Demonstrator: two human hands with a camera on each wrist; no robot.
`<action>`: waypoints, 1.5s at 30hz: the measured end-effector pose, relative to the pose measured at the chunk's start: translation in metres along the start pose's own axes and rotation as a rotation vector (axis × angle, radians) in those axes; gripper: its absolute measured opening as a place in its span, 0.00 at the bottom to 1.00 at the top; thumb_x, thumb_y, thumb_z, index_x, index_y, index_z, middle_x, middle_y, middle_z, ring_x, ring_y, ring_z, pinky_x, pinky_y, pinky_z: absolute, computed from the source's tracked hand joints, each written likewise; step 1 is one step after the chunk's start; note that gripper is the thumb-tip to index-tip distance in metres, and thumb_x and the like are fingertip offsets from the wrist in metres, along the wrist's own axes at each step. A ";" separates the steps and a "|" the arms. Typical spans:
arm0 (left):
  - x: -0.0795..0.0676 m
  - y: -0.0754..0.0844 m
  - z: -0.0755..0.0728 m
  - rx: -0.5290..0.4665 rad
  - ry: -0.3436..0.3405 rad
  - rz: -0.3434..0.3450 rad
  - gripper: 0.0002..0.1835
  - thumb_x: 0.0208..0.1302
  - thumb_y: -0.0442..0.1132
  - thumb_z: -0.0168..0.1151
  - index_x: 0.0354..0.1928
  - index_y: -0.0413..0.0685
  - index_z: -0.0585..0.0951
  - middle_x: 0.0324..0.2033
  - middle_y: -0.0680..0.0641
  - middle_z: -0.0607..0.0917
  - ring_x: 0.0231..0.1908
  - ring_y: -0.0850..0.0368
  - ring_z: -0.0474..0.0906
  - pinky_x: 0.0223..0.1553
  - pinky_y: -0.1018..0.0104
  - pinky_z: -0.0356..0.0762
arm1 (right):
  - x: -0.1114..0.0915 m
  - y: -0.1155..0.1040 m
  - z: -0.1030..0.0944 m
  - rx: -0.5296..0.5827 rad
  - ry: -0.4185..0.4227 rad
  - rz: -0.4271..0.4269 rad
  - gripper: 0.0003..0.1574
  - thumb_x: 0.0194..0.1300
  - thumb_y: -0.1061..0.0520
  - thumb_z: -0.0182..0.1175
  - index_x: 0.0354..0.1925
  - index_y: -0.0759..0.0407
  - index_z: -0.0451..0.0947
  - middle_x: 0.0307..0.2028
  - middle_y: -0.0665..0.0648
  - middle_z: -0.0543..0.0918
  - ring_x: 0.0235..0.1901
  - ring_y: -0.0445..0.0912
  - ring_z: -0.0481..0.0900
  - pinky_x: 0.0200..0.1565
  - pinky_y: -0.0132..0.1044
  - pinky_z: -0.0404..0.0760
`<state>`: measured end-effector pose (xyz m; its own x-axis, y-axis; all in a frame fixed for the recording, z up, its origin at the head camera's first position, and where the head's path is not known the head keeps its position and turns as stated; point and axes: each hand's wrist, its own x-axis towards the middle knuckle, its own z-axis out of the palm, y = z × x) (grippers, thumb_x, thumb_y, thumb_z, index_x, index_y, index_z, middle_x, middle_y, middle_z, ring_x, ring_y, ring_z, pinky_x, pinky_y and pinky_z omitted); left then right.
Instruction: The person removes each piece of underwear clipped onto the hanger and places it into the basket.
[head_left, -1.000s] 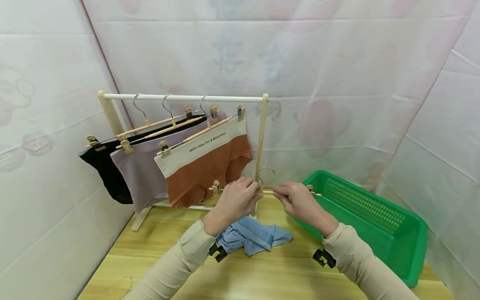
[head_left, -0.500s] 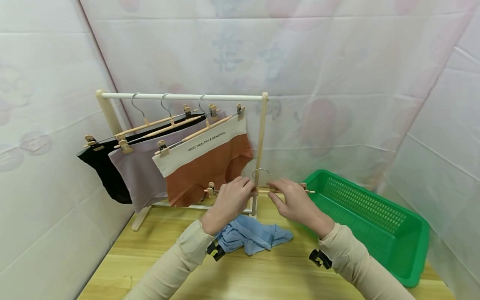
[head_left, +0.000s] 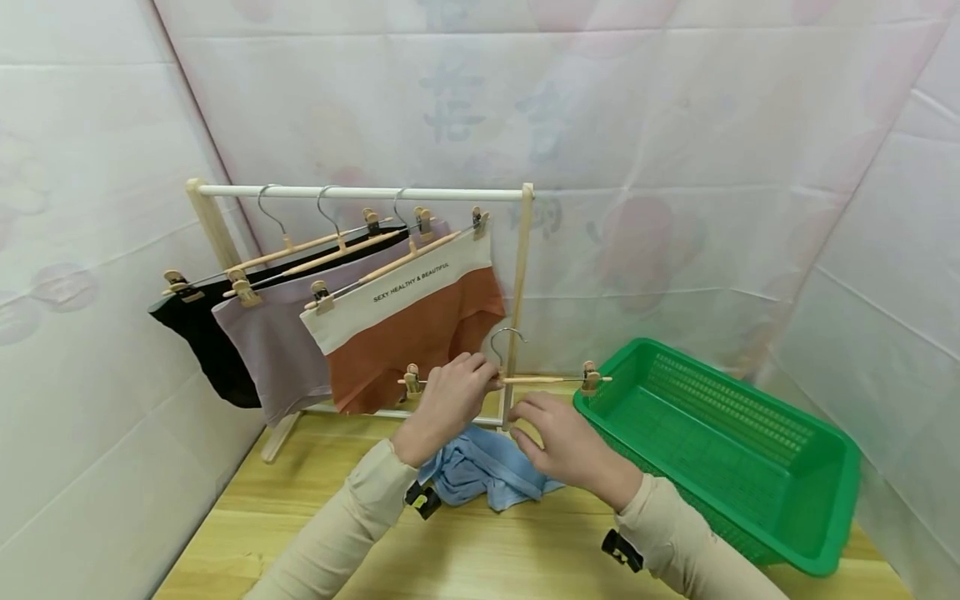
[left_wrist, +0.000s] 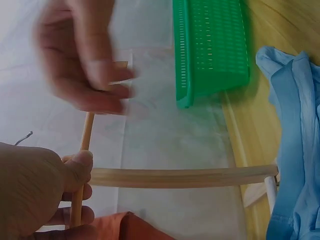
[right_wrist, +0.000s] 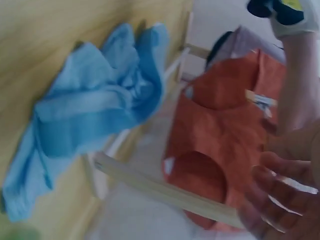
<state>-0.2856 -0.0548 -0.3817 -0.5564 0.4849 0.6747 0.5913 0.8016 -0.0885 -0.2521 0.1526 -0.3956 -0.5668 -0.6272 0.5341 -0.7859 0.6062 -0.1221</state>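
Note:
My left hand (head_left: 453, 392) grips the middle of a wooden clip hanger (head_left: 536, 380), thumb and fingers round the bar just under its metal hook. Both clips of the hanger stand out to the sides with no cloth in them. Lower and to the right, my right hand (head_left: 562, 437) is off the hanger, fingers loosely bent and holding nothing; it is blurred in the left wrist view. A crumpled pair of light blue underpants (head_left: 483, 475) lies on the table below both hands, partly covered by them in the head view.
Behind stands a small wooden rack with a white rail (head_left: 360, 192). From it hang black underpants (head_left: 213, 346), lilac underpants (head_left: 277, 358) and orange underpants with a white waistband (head_left: 412, 333). A green plastic basket (head_left: 821, 500) sits at the right on the wooden table (head_left: 480, 554).
The right hand has let go of the hanger bar and dropped down and left toward the blue underpants. The left hand, still gripping the hanger, has shifted slightly left.

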 end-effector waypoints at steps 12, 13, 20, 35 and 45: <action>-0.005 -0.002 -0.001 -0.025 -0.037 0.004 0.07 0.69 0.46 0.65 0.35 0.52 0.84 0.29 0.54 0.81 0.27 0.58 0.77 0.16 0.72 0.61 | -0.001 0.008 0.070 0.141 -0.379 0.283 0.35 0.65 0.49 0.70 0.65 0.61 0.73 0.60 0.63 0.79 0.52 0.56 0.83 0.51 0.51 0.84; -0.005 -0.002 -0.001 -0.025 -0.040 0.006 0.07 0.69 0.46 0.65 0.35 0.52 0.84 0.29 0.54 0.82 0.27 0.58 0.77 0.16 0.72 0.62 | 0.000 0.009 0.075 0.164 -0.407 0.309 0.38 0.65 0.49 0.69 0.67 0.60 0.71 0.63 0.64 0.77 0.56 0.57 0.82 0.54 0.53 0.82; -0.004 -0.002 -0.004 -0.038 -0.039 0.017 0.08 0.70 0.46 0.64 0.36 0.52 0.84 0.30 0.53 0.83 0.28 0.58 0.78 0.15 0.72 0.59 | 0.003 0.008 0.102 0.212 -0.550 0.371 0.55 0.62 0.43 0.72 0.77 0.58 0.58 0.72 0.69 0.68 0.65 0.63 0.76 0.60 0.56 0.79; -0.003 -0.003 -0.007 -0.040 -0.015 0.009 0.06 0.67 0.45 0.67 0.36 0.52 0.85 0.30 0.53 0.83 0.28 0.58 0.78 0.15 0.70 0.62 | -0.004 0.004 0.133 0.000 -0.426 0.268 0.17 0.65 0.63 0.64 0.53 0.56 0.82 0.35 0.56 0.82 0.25 0.43 0.76 0.24 0.33 0.71; -0.002 -0.008 -0.007 -0.026 0.025 0.003 0.08 0.68 0.47 0.65 0.35 0.53 0.85 0.27 0.54 0.81 0.26 0.58 0.78 0.15 0.70 0.62 | 0.002 0.010 0.099 0.071 -0.252 0.235 0.20 0.61 0.71 0.60 0.50 0.57 0.80 0.38 0.58 0.83 0.28 0.44 0.76 0.29 0.36 0.73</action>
<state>-0.2854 -0.0647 -0.3771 -0.5400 0.4780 0.6927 0.6078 0.7908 -0.0719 -0.2854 0.1087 -0.4782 -0.7703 -0.5813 0.2620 -0.6371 0.7182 -0.2799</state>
